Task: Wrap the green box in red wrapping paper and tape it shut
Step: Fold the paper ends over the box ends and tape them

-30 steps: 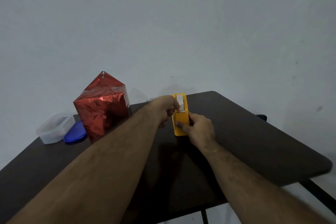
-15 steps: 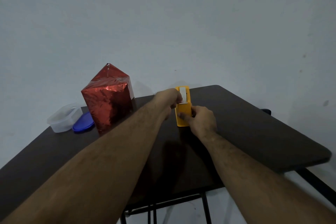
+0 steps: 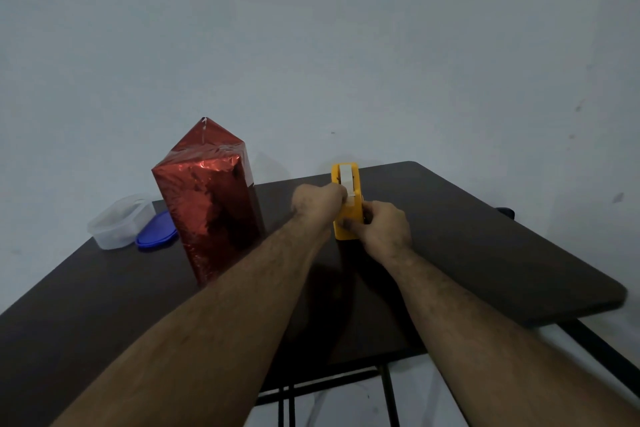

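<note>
The tall box wrapped in shiny red foil paper (image 3: 211, 208) stands upright on the left half of the dark brown table (image 3: 485, 253), its long axis vertical, with the paper at the top folded up into a pointed peak. No green shows through the wrapping. Just to its right, apart from it, the yellow plastic tape dispenser (image 3: 347, 204) sits with a white strip of tape (image 3: 347, 180) running over its top, lengthwise away from the person. The left hand (image 3: 317, 203) pinches the tape at the dispenser's top, fingers curled in; the right hand (image 3: 382, 229) grips the dispenser's near end and right side. Behind the wrapped box on the left, a clear plastic tub (image 3: 119, 222) stands open; its contents cannot be made out. Its blue oval lid (image 3: 156, 236) lies flat between tub and box.
</note>
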Tool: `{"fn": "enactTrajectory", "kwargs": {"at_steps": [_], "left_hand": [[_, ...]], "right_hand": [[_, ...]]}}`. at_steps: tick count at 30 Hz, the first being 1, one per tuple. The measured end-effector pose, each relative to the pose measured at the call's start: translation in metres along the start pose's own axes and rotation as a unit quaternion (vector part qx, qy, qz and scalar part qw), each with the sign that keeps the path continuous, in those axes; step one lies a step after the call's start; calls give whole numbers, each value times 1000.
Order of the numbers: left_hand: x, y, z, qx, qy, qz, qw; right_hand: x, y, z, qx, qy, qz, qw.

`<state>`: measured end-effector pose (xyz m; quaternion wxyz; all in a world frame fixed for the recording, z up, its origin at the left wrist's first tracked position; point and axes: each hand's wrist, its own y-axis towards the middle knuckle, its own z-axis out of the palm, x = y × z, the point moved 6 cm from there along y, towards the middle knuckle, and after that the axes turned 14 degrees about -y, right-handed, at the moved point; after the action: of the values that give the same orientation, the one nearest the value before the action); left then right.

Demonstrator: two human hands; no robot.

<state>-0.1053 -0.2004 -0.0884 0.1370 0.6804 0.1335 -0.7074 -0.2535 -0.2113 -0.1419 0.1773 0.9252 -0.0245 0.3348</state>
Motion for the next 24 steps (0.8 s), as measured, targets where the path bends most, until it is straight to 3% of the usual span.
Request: {"fn": "enactTrajectory", "kwargs": {"at_steps": [14, 24], "left_hand": [[13, -15, -3, -4, -44, -25, 999], [1, -12, -4, 15, 68, -5, 998]], "right_hand": [[0, 0, -2, -8, -3, 5, 1000], [0, -4, -4, 7, 5, -6, 1000]]}}
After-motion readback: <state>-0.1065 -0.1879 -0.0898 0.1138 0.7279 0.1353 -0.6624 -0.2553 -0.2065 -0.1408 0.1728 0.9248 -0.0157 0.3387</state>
